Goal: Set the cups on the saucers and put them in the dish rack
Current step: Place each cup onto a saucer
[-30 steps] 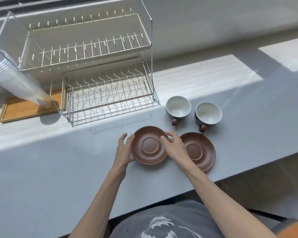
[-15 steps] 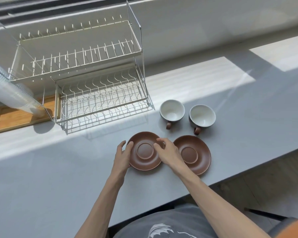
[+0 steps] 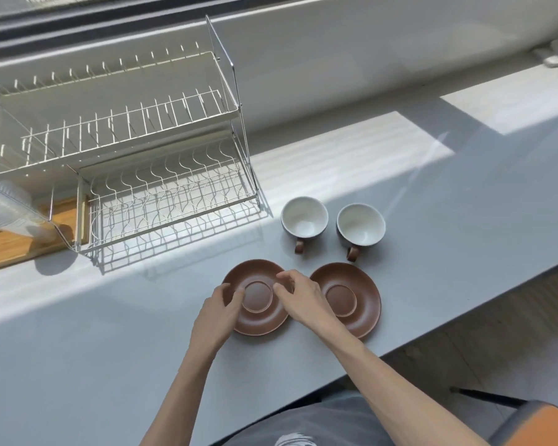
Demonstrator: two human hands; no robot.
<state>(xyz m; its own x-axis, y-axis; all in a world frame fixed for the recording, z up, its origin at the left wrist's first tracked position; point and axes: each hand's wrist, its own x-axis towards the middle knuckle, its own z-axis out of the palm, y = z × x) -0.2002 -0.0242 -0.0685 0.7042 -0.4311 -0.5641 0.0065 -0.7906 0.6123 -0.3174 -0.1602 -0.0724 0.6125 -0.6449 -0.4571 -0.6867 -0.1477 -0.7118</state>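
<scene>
Left saucer (image 3: pixel 259 320) flat near counter (image 3: pixel 78 365) front edge, gripped by left hand (image 3: pixel 218 312) and right hand (image 3: pixel 298 300). Beside it: right saucer (image 3: pixel 364 304). Behind it: two cups (image 3: pixel 304 220), handles pointing back. Dish rack (image 3: pixel 161 175) far left.

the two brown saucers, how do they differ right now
The left saucer has both hands on it: the left hand grips its left rim and the right hand its right rim, while the right saucer has no fingers on it. The left saucer's right edge is hidden under the right hand; the right saucer shows almost whole. Both are brown, round, with a raised centre ring, flat on the counter, and neither carries a cup.
</scene>
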